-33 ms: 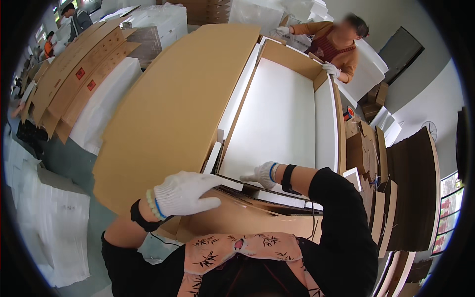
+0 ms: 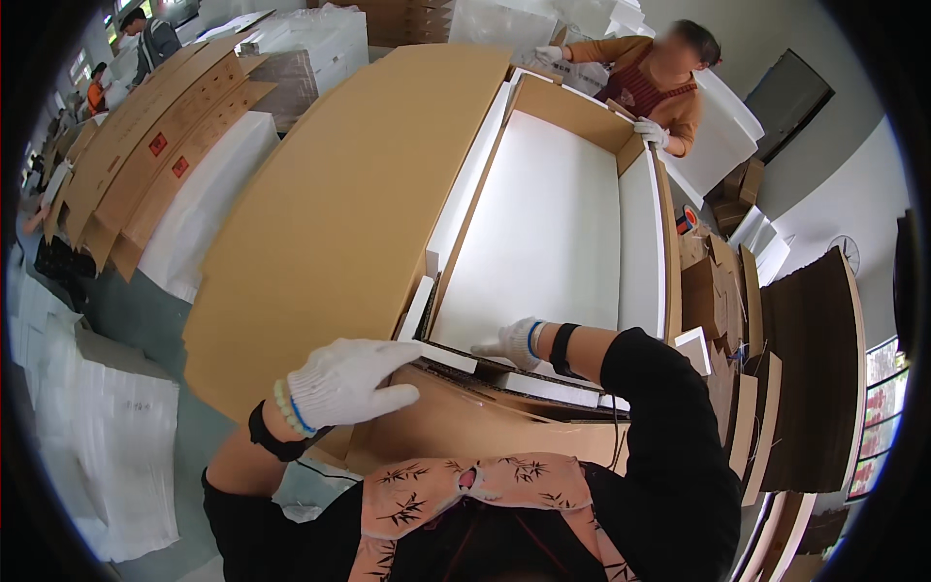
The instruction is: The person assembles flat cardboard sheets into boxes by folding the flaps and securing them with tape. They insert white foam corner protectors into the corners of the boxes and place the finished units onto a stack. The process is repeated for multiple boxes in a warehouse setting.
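A large open cardboard carton (image 2: 567,102) lies in front of me, with a broad white surface (image 2: 553,223) inside. White foam panels line its sides, such as the right panel (image 2: 639,252). At its near end sit short white foam strips (image 2: 551,389) between cardboard layers. My left hand (image 2: 351,380), in a white knit glove, is open, thumb apart, its fingertips by the near left corner next to a foam strip (image 2: 446,358). My gloved right hand (image 2: 516,342) reaches over the near edge into the carton, index finger stretched out to the left; nothing shows in it.
A wide brown cardboard flap (image 2: 330,213) spreads left of the carton. Across the far end, a person (image 2: 655,92) in white gloves touches the carton's rim. Stacked flat cardboard (image 2: 145,145) and wrapped white foam (image 2: 116,436) stand left; cardboard sheets (image 2: 810,369) stand right.
My left hand has shifted slightly left, away from the carton's corner. My right hand stays in the carton. The other person's far hand has moved slightly.
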A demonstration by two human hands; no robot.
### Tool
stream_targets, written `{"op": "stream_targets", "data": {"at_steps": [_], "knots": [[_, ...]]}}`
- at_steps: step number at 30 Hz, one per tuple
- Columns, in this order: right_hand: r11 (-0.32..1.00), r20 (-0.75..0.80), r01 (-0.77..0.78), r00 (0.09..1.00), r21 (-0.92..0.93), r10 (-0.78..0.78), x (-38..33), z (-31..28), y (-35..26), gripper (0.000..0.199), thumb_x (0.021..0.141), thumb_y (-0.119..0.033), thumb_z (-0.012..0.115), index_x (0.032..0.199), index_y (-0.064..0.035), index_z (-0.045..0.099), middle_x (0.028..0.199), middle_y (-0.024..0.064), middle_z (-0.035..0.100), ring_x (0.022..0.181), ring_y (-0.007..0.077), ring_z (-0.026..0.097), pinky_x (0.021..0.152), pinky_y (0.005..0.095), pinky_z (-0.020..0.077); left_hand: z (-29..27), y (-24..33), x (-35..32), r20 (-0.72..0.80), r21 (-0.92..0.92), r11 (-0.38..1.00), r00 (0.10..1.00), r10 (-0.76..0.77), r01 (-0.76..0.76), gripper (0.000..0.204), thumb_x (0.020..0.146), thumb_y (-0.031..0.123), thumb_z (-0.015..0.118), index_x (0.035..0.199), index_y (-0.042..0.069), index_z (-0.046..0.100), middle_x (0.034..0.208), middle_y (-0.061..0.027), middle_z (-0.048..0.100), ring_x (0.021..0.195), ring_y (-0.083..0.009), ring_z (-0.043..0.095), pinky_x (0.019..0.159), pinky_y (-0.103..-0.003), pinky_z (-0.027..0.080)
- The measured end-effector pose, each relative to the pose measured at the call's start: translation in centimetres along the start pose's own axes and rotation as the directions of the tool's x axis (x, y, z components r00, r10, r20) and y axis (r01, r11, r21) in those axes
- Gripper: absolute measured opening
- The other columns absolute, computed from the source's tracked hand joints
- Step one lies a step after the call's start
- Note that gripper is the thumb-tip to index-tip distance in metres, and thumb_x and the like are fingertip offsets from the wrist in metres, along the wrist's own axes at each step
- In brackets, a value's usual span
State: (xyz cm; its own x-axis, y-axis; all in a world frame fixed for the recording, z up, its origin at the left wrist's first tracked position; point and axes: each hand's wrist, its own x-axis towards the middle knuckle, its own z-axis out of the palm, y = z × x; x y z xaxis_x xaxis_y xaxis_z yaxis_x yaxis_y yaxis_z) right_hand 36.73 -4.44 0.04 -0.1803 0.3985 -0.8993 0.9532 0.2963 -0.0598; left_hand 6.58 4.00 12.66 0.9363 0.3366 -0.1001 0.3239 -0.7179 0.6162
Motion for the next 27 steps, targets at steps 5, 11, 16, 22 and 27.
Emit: {"op": "stream_targets", "data": {"at_steps": [5,11,16,22,27], "knots": [[0.997,-0.060,0.038,0.998,0.066,-0.034,-2.6,5.1,2.9,0.059,0.082,-0.012,0.061,0.139,-0.0197,0.050,0.117,0.0194,0.067,0.111,0.0362,0.064,0.090,0.0483,0.0516,3.2,-1.4,-8.5,-0.364,-0.051,0.974,0.904,-0.224,0.221,0.036,0.086,0.024,0.065,0.117,0.004,0.065,0.110,-0.0180,0.069,0.098,-0.0351,0.068,0.084,-0.042,0.054],[0.973,0.193,0.136,0.966,0.186,-0.172,-6.6,13.3,8.0,0.056,0.087,-0.009,0.046,0.143,-0.0159,0.049,0.131,0.0189,0.061,0.119,0.0335,0.060,0.100,0.0472,0.0457,6.6,0.8,-15.3,-0.166,-0.395,0.638,0.632,-0.757,0.661,0.033,0.089,0.014,0.057,0.118,-0.002,0.062,0.103,-0.0162,0.069,0.096,-0.0202,0.066,0.085,-0.031,0.050],[0.996,0.103,0.047,0.993,0.073,-0.054,-8.1,12.7,9.8,0.064,0.083,-0.015,0.055,0.147,-0.0165,0.046,0.135,0.0185,0.059,0.124,0.0337,0.056,0.101,0.0440,0.0445,11.8,3.6,-18.0,-0.277,-0.482,0.702,0.668,-0.690,0.525,0.032,0.092,0.014,0.055,0.118,-0.002,0.062,0.101,-0.0137,0.069,0.094,-0.0192,0.064,0.086,-0.031,0.049],[0.820,-0.839,0.321,0.447,0.474,0.310,-22.0,13.7,1.7,0.051,0.089,-0.016,0.059,0.139,-0.0110,0.053,0.128,0.0136,0.064,0.115,0.0303,0.063,0.098,0.0370,0.0516,19.3,6.0,-21.1,-0.113,-0.296,0.666,0.667,-0.736,0.685,0.041,0.093,0.029,0.057,0.125,0.003,0.061,0.108,-0.0157,0.070,0.100,-0.0274,0.067,0.088,-0.035,0.050],[0.816,-0.879,0.339,0.083,0.469,0.470,-29.5,26.3,-8.0,0.047,0.087,-0.011,0.063,0.133,-0.0078,0.058,0.118,0.0142,0.069,0.108,0.0303,0.066,0.091,0.0362,0.0530,23.2,6.4,-18.7,0.063,-0.047,0.845,0.846,-0.529,0.532,0.040,0.093,0.036,0.055,0.119,0.006,0.063,0.107,-0.0195,0.069,0.101,-0.0360,0.065,0.085,-0.042,0.051]]}}
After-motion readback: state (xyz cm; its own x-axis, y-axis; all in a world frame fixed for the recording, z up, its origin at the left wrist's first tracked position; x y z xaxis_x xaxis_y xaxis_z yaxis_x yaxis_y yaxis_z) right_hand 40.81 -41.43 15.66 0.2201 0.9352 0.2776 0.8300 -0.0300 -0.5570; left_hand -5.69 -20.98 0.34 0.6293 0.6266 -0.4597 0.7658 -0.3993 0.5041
